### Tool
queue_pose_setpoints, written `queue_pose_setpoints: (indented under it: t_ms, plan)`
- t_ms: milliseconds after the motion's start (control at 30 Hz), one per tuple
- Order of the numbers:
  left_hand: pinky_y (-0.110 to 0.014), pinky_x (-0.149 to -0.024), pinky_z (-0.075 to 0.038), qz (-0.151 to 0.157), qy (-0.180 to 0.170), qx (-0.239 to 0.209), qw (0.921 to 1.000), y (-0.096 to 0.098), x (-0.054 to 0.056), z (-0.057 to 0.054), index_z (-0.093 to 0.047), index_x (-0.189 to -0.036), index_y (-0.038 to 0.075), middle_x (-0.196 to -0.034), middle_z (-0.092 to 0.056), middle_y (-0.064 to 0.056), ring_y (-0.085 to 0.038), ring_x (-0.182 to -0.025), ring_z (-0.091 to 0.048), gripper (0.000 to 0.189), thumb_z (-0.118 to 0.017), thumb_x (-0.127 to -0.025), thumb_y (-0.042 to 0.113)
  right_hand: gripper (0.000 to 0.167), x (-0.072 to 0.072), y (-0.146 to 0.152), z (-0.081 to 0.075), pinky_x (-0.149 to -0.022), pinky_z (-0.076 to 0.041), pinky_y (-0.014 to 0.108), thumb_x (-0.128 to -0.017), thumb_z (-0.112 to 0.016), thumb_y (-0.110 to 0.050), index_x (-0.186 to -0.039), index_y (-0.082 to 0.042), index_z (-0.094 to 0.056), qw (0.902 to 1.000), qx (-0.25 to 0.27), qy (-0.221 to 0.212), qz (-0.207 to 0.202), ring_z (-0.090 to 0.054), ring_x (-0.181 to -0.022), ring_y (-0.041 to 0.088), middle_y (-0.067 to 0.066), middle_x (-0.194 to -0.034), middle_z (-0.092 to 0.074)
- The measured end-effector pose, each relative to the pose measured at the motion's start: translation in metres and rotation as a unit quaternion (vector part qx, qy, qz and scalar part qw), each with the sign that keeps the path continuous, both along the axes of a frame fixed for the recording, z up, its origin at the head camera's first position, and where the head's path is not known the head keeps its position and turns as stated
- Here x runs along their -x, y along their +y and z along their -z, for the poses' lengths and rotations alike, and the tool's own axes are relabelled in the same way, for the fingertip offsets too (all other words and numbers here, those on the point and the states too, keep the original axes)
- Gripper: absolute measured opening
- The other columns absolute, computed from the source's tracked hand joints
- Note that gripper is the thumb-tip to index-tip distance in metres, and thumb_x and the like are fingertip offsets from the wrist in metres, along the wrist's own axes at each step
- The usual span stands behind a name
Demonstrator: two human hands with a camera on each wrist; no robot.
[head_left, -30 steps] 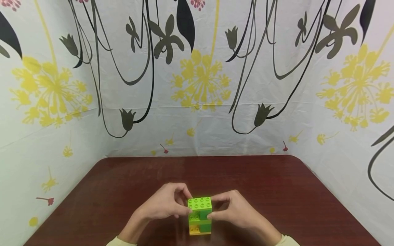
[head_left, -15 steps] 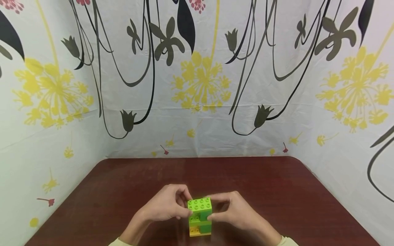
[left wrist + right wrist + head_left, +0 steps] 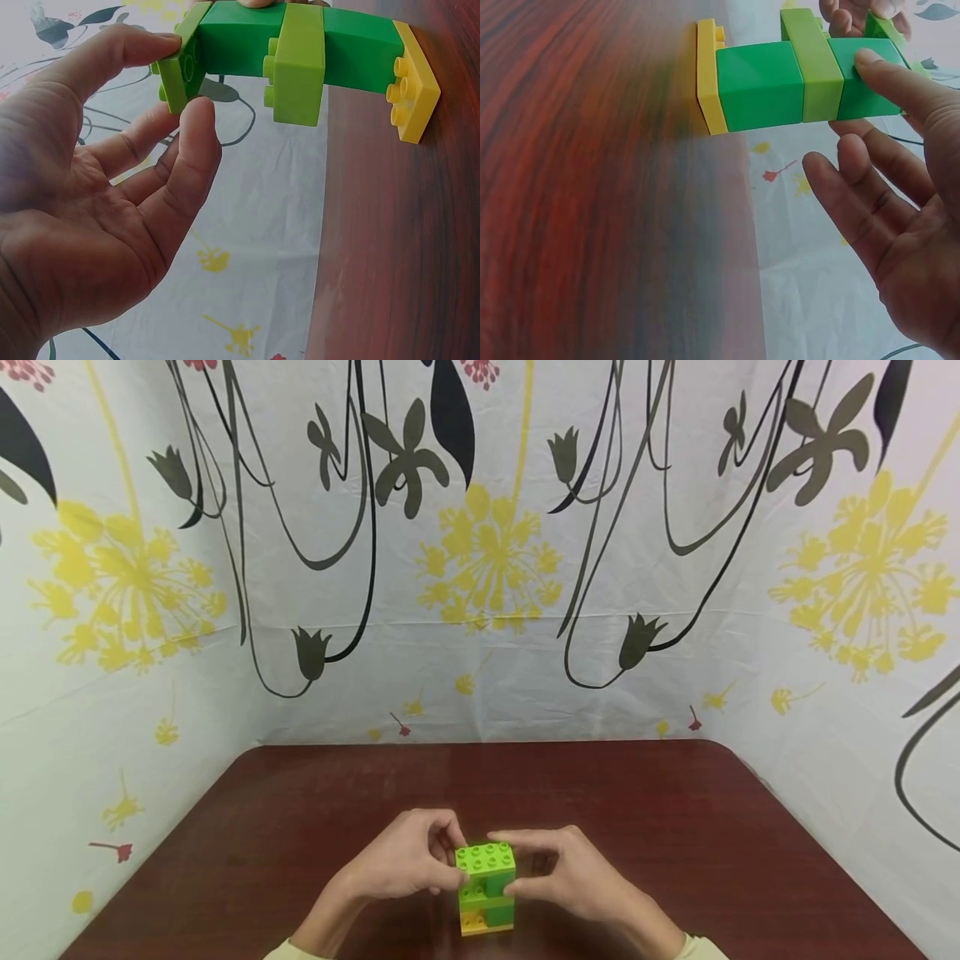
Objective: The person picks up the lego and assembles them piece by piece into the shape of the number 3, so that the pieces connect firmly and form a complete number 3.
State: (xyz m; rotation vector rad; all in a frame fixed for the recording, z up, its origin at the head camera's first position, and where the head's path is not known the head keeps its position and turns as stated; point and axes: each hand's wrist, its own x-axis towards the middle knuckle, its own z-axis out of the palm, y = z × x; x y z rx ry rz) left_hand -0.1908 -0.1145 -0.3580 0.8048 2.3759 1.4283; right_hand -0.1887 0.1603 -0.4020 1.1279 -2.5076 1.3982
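Observation:
A small tower of toy building blocks stands upright between my hands. Its base is a yellow plate point(image 3: 422, 86), carrying a dark green block point(image 3: 761, 86). Above come a light green brick point(image 3: 298, 71), a second dark green block point(image 3: 870, 97) and a light green studded plate point(image 3: 486, 857) on top. My left hand point(image 3: 405, 858) pinches the left end of the top plate between thumb and fingers. With its thumb on the upper dark green block, my right hand point(image 3: 581, 872) grips the tower; its index finger reaches along the back. The overhanging sides of the light green pieces face left.
A dark red-brown table point(image 3: 637, 793) with wood grain lies under the tower. Behind and beside it hangs a white sheet point(image 3: 480, 710) printed with yellow flowers and grey stems.
My right index finger has slid leftward along the tower's back edge. The tower has turned very slightly; my left hand stays almost where it was, still pinching the top plate.

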Motion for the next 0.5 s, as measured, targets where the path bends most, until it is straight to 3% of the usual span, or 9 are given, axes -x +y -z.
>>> queue_pose_setpoints:
  t_ms: [133,367,500]
  plan:
    - [-0.043,-0.058,-0.062,0.003,0.003,0.005,1.0,0.0016,-0.0001,-0.0014,-0.068,-0.091,0.01,-0.076,-0.071,0.0,-0.012,-0.059,-0.065,0.019,-0.083,-0.079,0.011,0.051,-0.0002,0.0023,0.001,-0.063,-0.059,0.025,-0.088,-0.088,-0.033,-0.136,-0.027,-0.072,0.9998,-0.016,0.003,0.009,-0.062,-0.072,-0.003,-0.003,-0.122,-0.078]
    - [-0.044,-0.058,-0.062,0.002,0.001,0.012,0.9999,0.0028,-0.0018,-0.0017,-0.065,-0.09,0.01,-0.077,-0.07,-0.001,-0.013,-0.059,-0.065,0.021,-0.083,-0.081,0.014,0.049,0.0004,0.0029,0.0006,-0.059,-0.057,0.025,-0.09,-0.086,-0.03,-0.136,-0.017,-0.073,0.9991,-0.013,0.038,-0.013,-0.058,-0.067,-0.005,-0.004,-0.114,-0.079]
    - [-0.035,-0.063,-0.061,-0.002,0.021,0.029,0.9994,0.0026,-0.0019,-0.0014,-0.064,-0.091,0.013,-0.082,-0.07,0.001,-0.013,-0.067,-0.067,0.023,-0.085,-0.082,0.019,0.048,0.001,0.0019,0.0002,-0.057,-0.056,0.023,-0.09,-0.086,-0.03,-0.135,-0.018,-0.073,0.9984,-0.017,0.051,-0.018,-0.056,-0.065,-0.007,-0.005,-0.117,-0.079]
